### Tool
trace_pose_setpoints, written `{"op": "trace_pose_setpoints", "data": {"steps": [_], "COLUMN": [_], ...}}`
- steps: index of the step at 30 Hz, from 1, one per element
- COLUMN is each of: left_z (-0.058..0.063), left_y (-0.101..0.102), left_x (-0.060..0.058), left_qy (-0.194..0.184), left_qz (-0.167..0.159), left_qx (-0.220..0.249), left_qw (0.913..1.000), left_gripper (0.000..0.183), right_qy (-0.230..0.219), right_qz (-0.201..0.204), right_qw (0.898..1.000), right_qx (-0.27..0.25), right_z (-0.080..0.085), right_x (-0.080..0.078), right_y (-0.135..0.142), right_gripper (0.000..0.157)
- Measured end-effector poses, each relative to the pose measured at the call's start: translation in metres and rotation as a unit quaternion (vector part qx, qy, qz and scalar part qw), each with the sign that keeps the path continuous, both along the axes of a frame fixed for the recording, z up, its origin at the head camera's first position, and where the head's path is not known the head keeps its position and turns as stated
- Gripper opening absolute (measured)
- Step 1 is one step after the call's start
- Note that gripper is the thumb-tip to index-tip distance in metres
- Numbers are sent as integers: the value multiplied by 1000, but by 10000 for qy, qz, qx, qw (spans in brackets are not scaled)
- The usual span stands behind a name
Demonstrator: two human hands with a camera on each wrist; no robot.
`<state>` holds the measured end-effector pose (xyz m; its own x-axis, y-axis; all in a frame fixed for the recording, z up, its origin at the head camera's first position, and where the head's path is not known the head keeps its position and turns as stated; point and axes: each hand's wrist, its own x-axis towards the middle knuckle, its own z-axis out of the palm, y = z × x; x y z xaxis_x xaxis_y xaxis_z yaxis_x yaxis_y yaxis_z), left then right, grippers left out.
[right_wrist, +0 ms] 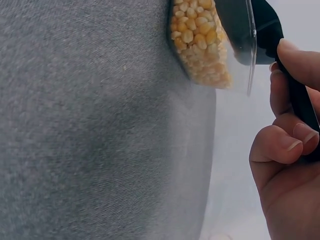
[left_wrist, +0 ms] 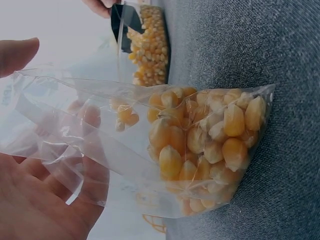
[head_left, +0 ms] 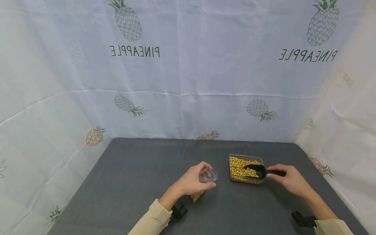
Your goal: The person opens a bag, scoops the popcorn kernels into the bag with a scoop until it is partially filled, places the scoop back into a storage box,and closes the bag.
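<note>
A clear plastic bag [left_wrist: 125, 165] stands on the table, its lower part filled with yellow corn kernels [left_wrist: 210, 135]. My left hand [head_left: 195, 179] curls round the bag's open mouth; in the left wrist view the fingers show through the plastic, while the thumb is apart from it. To the right sits a clear rectangular container [head_left: 246, 180] of corn kernels. My right hand [head_left: 290, 179] grips the handle of a black scoop [head_left: 258, 168], whose head dips into the container among the kernels. How much corn the scoop carries is hard to tell.
A dark grey cloth-covered table [head_left: 132, 169] lies under everything. Behind it and along both sides hangs a white curtain [head_left: 205, 71] printed with pineapples. Black straps with small devices sit on both wrists.
</note>
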<state>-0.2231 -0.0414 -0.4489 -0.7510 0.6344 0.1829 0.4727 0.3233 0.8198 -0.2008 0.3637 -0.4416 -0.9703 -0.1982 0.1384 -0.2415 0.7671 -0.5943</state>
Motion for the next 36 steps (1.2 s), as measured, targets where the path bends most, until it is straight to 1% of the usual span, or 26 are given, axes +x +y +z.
{"op": "trace_pose_setpoints", "data": {"steps": [6, 14, 20, 30, 36], "left_z": [-1, -1, -1, -2, -2], "left_y": [0, 0, 0, 1, 1], "left_x": [0, 1, 1, -1, 0], "left_qy": [-40, -60, -126, -88, -75], "left_qz": [-5, 10, 4, 7, 2], "left_qx": [38, 31, 63, 72, 84], "left_qw": [10000, 10000, 9999, 9999, 9999], "left_gripper": [46, 46, 45, 45, 46], "right_qy": [-155, -477, -435, -401, -434], "right_qz": [-109, -318, -344, -310, -261], "right_qw": [9998, 9971, 9962, 9968, 9962], "right_qx": [-64, -492, -670, -618, -714], "right_z": [-4, -9, -8, 0, 4], "right_x": [3, 5, 6, 5, 6], "right_y": [5, 6, 4, -6, -13], "right_gripper": [36, 41, 41, 43, 41]}}
